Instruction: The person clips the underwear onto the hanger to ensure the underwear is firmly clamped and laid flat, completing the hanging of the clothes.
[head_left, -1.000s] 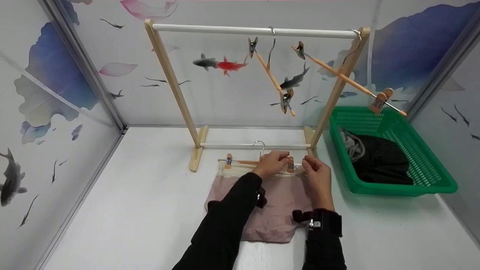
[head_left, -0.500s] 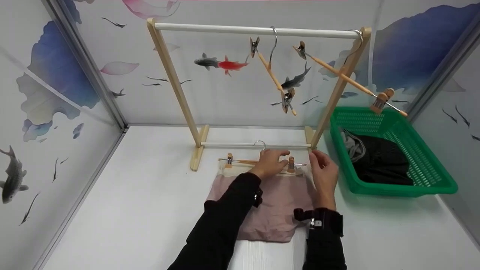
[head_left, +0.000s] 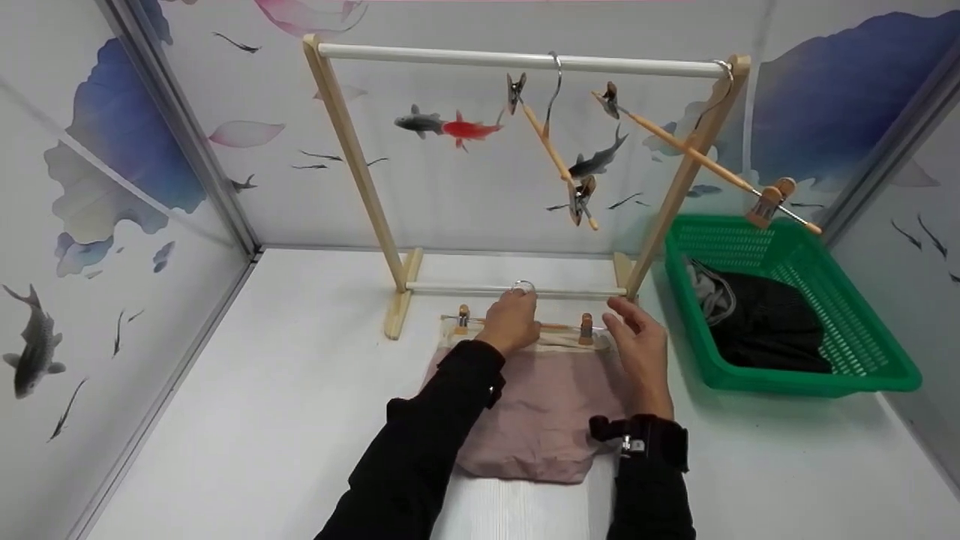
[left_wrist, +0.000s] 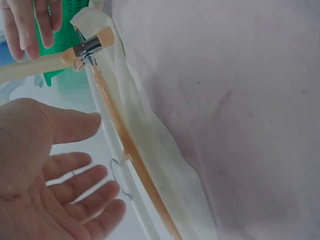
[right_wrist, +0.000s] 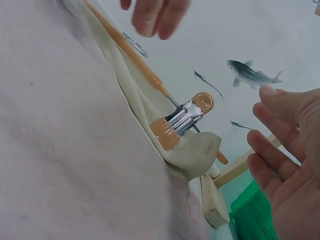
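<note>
A pink garment (head_left: 544, 412) with a cream waistband (left_wrist: 145, 115) lies flat on the table. Along its waistband runs a wooden clip hanger (left_wrist: 117, 125), and the right clip (right_wrist: 182, 120) grips the fabric there. My left hand (head_left: 510, 322) is above the hanger's middle, beside its metal hook (left_wrist: 118, 181); the fingers are loosely bent with nothing between them in the left wrist view. My right hand (head_left: 641, 349) hovers off the hanger's right end, fingers relaxed, apart from the clip. The left clip (head_left: 463, 319) sits at the other end of the waistband.
A wooden rack (head_left: 352, 150) with a white top rod stands behind the garment. Two more clip hangers (head_left: 551, 146) hang from it. At the right, a green basket (head_left: 810, 382) holds dark and grey clothes (head_left: 772, 322). Printed walls enclose the table.
My left hand has moved left and back from near the right clip to the hook. The right hand has drawn away from the hanger's right end. The garment has stayed in place.
</note>
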